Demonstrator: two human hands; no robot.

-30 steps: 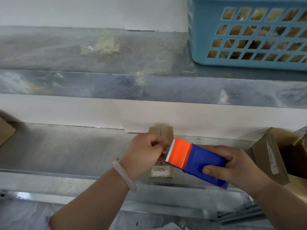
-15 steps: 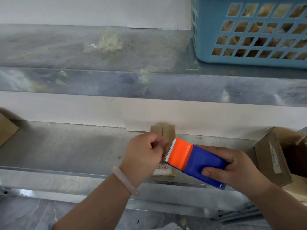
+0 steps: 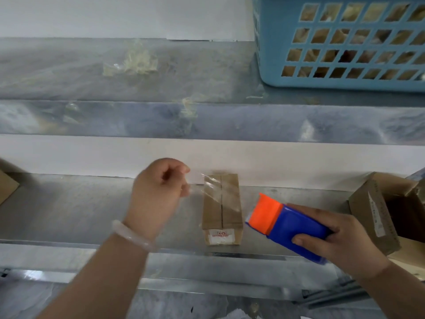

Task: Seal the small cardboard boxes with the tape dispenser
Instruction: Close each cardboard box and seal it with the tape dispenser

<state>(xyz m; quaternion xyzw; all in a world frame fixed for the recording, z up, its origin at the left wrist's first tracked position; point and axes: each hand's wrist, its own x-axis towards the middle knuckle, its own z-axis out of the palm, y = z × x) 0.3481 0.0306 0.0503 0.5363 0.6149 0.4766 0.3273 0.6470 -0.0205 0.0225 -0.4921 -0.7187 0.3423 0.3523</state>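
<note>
Head view, 1 small cardboard box on the metal shelf, standing between the 2 hands, long side running away from the camera. Flaps closed, centre seam visible along the top. White label with red print on the near end face.

Left hand is left of the box, not touching it. Fingers curled in, thumb and forefinger tips close together, pinching the end of the clear tape; hand is blurred, so the exact pinch is hard to see. Pale bracelet on that wrist.

The tape runs from the left fingertips diagonally over the far half of the box top, toward the tape dispenser. Cannot tell if the tape touches the cardboard or hangs just above it.

Right hand grips the dispenser's blue body, thumb on the near side, fingers wrapped over the top. Orange head points at the box, just beside its right edge.

Open cardboard carton at far right on the same shelf. Blue basket on the upper shelf, top right. Yellowed tape residue on the upper shelf.
</note>
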